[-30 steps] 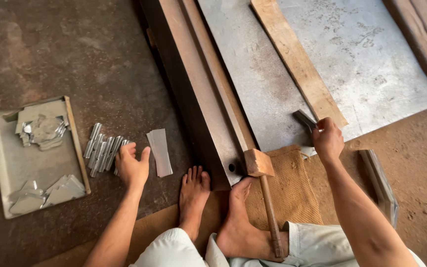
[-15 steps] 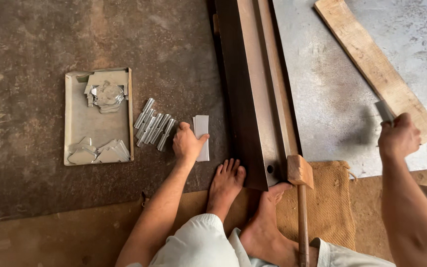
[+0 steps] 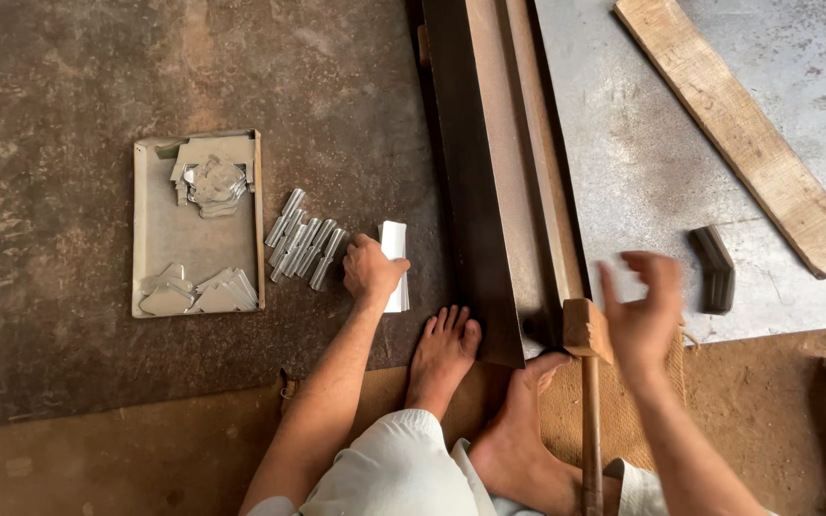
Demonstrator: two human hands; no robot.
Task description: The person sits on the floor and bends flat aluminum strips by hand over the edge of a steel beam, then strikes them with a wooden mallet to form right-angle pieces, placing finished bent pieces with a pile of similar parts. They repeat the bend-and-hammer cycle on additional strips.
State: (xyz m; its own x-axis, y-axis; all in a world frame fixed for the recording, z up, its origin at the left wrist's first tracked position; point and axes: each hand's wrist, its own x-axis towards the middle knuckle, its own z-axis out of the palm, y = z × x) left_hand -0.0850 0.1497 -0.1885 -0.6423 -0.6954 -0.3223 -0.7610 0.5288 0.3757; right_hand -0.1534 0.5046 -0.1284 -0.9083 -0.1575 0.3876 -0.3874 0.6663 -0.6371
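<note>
Right hand has released the dark angled metal piece, now lying on the grey sheet; fingers spread, blurred, empty. Left hand closed on the white folded strip on the floor, beside silver pieces.

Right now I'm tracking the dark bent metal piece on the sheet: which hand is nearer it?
Right. The right hand hangs open just left of the dark bent piece, not touching it. The left hand is far across the steel beam, on a white folded strip.
</note>
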